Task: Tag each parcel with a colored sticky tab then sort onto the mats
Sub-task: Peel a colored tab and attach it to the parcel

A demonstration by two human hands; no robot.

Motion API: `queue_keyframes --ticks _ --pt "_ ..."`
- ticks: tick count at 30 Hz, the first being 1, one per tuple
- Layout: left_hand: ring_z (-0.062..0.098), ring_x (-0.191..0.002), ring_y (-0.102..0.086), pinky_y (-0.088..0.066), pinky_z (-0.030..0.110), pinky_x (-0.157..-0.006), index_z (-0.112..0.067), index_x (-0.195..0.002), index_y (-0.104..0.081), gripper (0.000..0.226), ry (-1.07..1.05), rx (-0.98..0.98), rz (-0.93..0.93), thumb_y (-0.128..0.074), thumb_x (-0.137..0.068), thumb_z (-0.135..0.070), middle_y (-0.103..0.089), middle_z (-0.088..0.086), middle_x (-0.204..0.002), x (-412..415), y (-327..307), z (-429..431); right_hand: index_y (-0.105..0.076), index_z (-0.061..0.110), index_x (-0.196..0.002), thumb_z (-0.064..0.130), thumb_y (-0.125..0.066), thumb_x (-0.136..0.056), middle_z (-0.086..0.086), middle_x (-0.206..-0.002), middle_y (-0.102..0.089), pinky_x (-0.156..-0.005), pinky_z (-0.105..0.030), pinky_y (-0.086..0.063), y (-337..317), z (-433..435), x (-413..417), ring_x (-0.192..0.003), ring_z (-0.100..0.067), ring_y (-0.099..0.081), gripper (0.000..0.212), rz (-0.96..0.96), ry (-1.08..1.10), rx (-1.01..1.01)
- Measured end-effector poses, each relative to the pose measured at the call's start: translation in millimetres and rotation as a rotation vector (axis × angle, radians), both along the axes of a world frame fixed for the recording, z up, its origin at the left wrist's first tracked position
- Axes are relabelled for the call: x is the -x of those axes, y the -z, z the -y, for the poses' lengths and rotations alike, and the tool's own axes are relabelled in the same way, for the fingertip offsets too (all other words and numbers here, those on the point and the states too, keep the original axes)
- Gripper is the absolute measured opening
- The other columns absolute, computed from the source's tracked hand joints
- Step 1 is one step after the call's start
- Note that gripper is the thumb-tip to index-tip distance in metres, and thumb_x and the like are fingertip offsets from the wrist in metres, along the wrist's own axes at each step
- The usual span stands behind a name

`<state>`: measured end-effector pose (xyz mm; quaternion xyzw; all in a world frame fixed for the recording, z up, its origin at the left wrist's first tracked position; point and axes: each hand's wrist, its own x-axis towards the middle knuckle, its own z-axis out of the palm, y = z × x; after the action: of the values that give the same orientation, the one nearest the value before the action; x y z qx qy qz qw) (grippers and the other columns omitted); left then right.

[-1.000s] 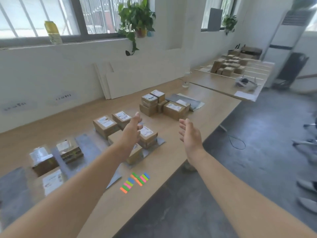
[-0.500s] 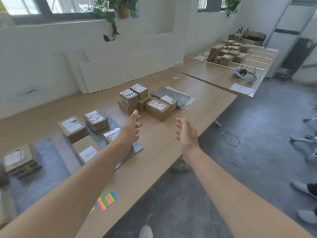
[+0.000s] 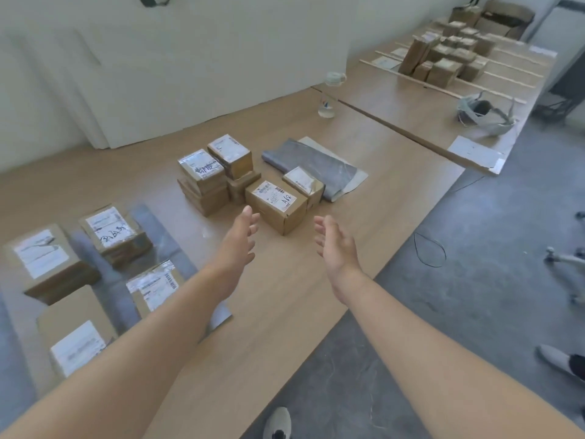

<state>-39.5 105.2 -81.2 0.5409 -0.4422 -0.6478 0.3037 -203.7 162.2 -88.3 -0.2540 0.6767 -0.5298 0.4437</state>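
Left side, near: a flat grey mat lies on the long wooden table. It carries four brown cardboard parcels with white labels. That side is blurred, and I cannot tell whether any of them has a coloured tab.

Centre, farther off: an untidy stack of brown cardboard parcels, a few layers high, labels up.

Left hand: open and empty, fingers straight, palm turned inward. It hangs in the air just short of the front box.

Between the hands and a little beyond them: a brown cardboard box with a handwritten white label. It stands on bare table just right of the stack. A smaller brown box sits against its far right side.

Right hand: open and empty, fingers loosely spread, palm facing the left one. It touches nothing.

Right of the boxes: a folded grey sheet, possibly a spare mat. Far beyond it stands a clear plastic bottle.

Reading: this looks like the fetch step, with both hands lined up to take the handwritten-label box from the unsorted pile. No tab shows on it, so tagging and sorting are not yet done. The next move calls for closing both palms on its two sides. The box should then come straight up, so the smaller box against it is not dragged along. The sticky tabs are out of view.
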Motion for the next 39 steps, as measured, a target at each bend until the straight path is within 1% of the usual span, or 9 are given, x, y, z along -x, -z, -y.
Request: queue_keyframes --ticks 13,22,25,28,29,30,32,35,39 --pt "0.026 -0.139 -0.041 -0.033 0.045 -0.117 -0.029 -0.141 -0.052 0.059 -0.197 -0.105 0.060 -0.025 -0.101 -0.063 -0.045 -0.001 -0.146 72 49 108 -0.071 0.026 -0.115 0.038 -0.043 -0.107 0.017 -0.108 -0.068 -0.108 -0.032 -0.047 45 151 83 -0.116 -0.009 -0.062 0.031 0.004 -0.175 -0.094" --pt "0.028 -0.135 -0.044 -0.034 0.047 -0.116 -0.029 -0.137 -0.056 0.059 -0.449 -0.221 0.092 -0.025 -0.101 -0.064 -0.049 0.001 -0.143 109 96 149 -0.068 0.032 -0.110 0.034 -0.044 -0.106 0.032 -0.089 -0.059 -0.068 -0.007 -0.036 90 239 118 -0.079 0.022 -0.052 0.025 -0.064 -0.421 -0.165" --pt "0.028 -0.137 -0.043 -0.035 0.047 -0.115 -0.031 -0.135 -0.054 0.057 -0.494 -0.255 0.083 -0.024 -0.100 -0.065 -0.049 -0.001 -0.140 117 107 162 -0.069 0.027 -0.104 0.032 -0.043 -0.106 0.027 -0.091 -0.061 -0.074 -0.010 -0.040 102 263 123 -0.082 0.012 -0.054 0.026 -0.133 -0.496 -0.186" --pt "0.028 -0.138 -0.042 -0.035 0.046 -0.115 -0.031 -0.133 -0.053 0.056 -0.508 -0.280 0.072 -0.024 -0.100 -0.065 -0.049 -0.003 -0.138 125 117 179 -0.065 -0.001 -0.111 0.027 -0.042 -0.105 -0.005 -0.121 -0.059 -0.093 -0.037 -0.046 105 285 121 -0.098 -0.024 -0.056 0.036 -0.194 -0.549 -0.191" --pt "0.028 -0.139 -0.042 -0.035 0.047 -0.116 -0.029 -0.137 -0.052 0.059 -0.507 -0.287 0.068 -0.024 -0.100 -0.065 -0.048 -0.002 -0.141 127 120 184 -0.062 -0.004 -0.109 0.026 -0.042 -0.104 -0.014 -0.094 -0.066 -0.086 -0.040 -0.046 107 292 120 -0.091 -0.031 -0.054 0.037 -0.210 -0.565 -0.188" --pt "0.028 -0.140 -0.041 -0.034 0.047 -0.116 -0.027 -0.141 -0.050 0.062 -0.507 -0.299 0.065 -0.024 -0.100 -0.065 -0.047 0.000 -0.145 128 124 189 -0.059 -0.006 -0.103 0.027 -0.042 -0.104 -0.001 -0.077 -0.045 -0.075 -0.039 -0.041 110 298 119 -0.080 -0.028 -0.049 0.037 -0.227 -0.576 -0.196" --pt "0.028 -0.141 -0.040 -0.034 0.047 -0.116 -0.023 -0.148 -0.045 0.065 -0.516 -0.319 0.055 -0.025 -0.101 -0.064 -0.043 0.002 -0.153 131 130 198 -0.053 -0.005 -0.095 0.028 -0.041 -0.103 -0.004 -0.077 -0.044 -0.069 -0.035 -0.031 116 306 116 -0.075 -0.017 -0.040 0.036 -0.250 -0.591 -0.232" --pt "0.027 -0.142 -0.040 -0.033 0.048 -0.117 -0.021 -0.150 -0.042 0.065 -0.530 -0.348 0.033 -0.025 -0.102 -0.062 -0.041 0.004 -0.155 133 134 208 -0.061 0.009 -0.093 0.029 -0.043 -0.102 -0.004 -0.078 -0.056 -0.073 -0.032 -0.036 126 313 116 -0.081 -0.012 -0.049 0.029 -0.256 -0.610 -0.257" --pt "0.019 -0.127 -0.052 -0.038 0.042 -0.112 -0.028 -0.137 -0.055 0.057 -0.526 -0.371 0.014 -0.022 -0.104 -0.059 -0.057 -0.010 -0.135 135 137 214 -0.060 0.030 -0.101 0.033 -0.044 -0.103 0.023 -0.087 -0.057 -0.081 -0.028 -0.037 135 318 111 -0.091 -0.006 -0.052 0.016 -0.286 -0.636 -0.276"
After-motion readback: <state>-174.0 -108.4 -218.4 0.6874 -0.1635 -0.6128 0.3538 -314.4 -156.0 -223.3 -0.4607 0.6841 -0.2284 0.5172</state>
